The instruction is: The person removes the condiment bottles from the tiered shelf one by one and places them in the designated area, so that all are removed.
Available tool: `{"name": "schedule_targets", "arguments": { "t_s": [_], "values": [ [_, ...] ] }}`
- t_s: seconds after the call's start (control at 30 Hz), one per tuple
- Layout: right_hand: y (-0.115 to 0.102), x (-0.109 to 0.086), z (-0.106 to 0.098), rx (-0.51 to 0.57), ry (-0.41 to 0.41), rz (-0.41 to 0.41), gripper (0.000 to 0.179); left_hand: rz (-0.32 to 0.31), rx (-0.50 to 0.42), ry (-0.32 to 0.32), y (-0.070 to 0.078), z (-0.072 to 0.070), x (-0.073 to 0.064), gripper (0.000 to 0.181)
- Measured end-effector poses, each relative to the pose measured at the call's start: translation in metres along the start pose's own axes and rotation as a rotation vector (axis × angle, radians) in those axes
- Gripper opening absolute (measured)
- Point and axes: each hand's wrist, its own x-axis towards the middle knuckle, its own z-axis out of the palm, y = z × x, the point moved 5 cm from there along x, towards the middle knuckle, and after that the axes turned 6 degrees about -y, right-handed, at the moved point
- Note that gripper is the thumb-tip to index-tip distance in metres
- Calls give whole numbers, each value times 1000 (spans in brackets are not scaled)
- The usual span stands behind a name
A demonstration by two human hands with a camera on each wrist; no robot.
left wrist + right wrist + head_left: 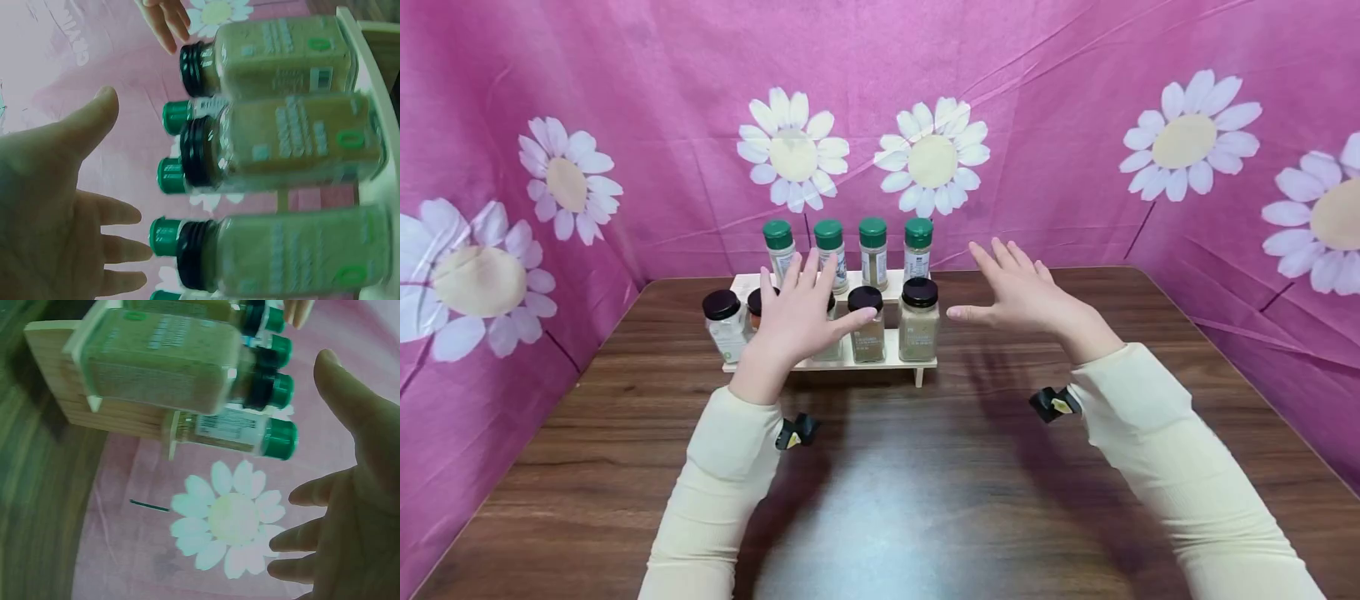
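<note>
A pale two-step wooden spice rack (891, 360) holds spice jars in two rows. Along the lower step stand several glass jars with black lids, including a tan-filled jar (919, 329) at the right end and a white-filled jar (727, 333) at the left. Green-capped shakers (873, 250) line the upper step. My left hand (797, 321) is spread in front of the rack and hides some jars; the left wrist view shows its fingers (122, 249) apart from the lids. To the right of the rack, my right hand (1022, 292) hovers with straight fingers (297, 540), holding nothing.
The rack stands toward the back of a dark wood-grain table (880, 483). Behind and beside it hangs a pink cloth (1045, 108) with large white daisies. Both cream sleeves carry a small black wrist device, such as the right device (1054, 404).
</note>
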Motion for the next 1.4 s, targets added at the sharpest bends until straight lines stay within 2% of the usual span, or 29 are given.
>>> {"name": "schedule_targets", "arguments": {
  "t_s": [0.13, 0.27, 0.4, 0.63, 0.8, 1.0, 1.23, 1.4],
  "values": [
    [-7, -2, -13, 3, 10, -14, 99, 8, -14, 28, -9, -12, -4, 95],
    [-13, -4, -22, 8, 17, -39, 97, 18, -41, 96, -21, -22, -12, 98],
    [-15, -6, -27, 81, 51, -60, 93, 36, -124, 181, -36, -28, -23, 101],
    [-16, -3, -22, 240, 263, -166, 79, 68, -322, 382, -69, -24, -38, 102],
    [-13, 1, -7, 353, 329, -172, 76, 25, -436, 461, -90, -13, -44, 102],
    [-9, 9, 16, 488, 414, -205, 75, -62, -533, 507, -112, 1, -48, 104],
    [-10, 16, 43, 646, 514, -213, 73, -113, -599, 504, -134, 21, -49, 104],
    [-14, 20, 58, 747, 526, -182, 72, -149, -657, 476, -146, 34, -49, 103]
  ]
}}
